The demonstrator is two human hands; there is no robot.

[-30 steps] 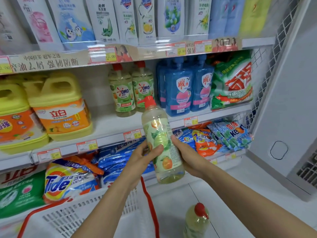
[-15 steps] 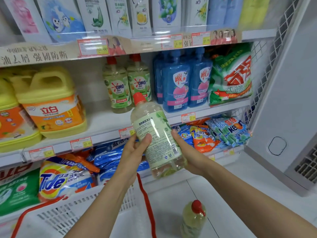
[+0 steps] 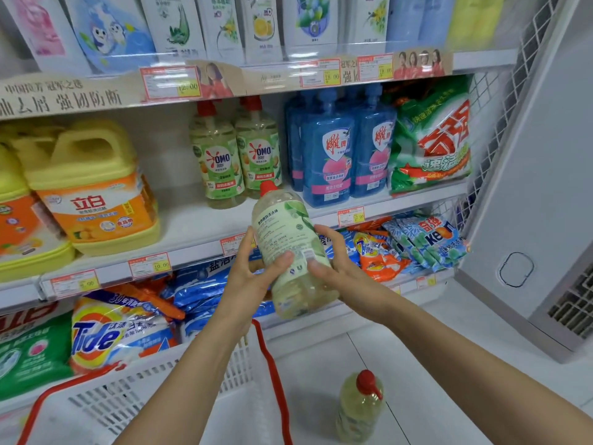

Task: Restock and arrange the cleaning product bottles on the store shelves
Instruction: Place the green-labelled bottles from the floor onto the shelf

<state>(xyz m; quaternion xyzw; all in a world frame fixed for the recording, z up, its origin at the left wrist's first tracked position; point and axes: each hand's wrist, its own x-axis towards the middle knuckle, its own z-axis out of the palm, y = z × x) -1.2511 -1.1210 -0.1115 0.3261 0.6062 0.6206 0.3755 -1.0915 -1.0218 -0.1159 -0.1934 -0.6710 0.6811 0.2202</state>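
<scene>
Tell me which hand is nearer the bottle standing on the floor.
Right. The right hand hangs almost straight above the floor bottle; the left hand sits farther to its left.

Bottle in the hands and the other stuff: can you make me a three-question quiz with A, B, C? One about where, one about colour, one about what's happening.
1. Where does the spare bottle stand?
A. on the floor
B. in the basket
C. on the top shelf

2. What colour is the cap of the held bottle?
A. blue
B. red
C. green

3. How is the held bottle held?
A. by one hand, upside down
B. nobody holds it
C. by both hands, tilted

Answers:
1 A: it stands upright on the pale floor tiles.
2 B: the cap is plainly red.
3 C: the left hand and right hand grip its sides while it leans.
</scene>
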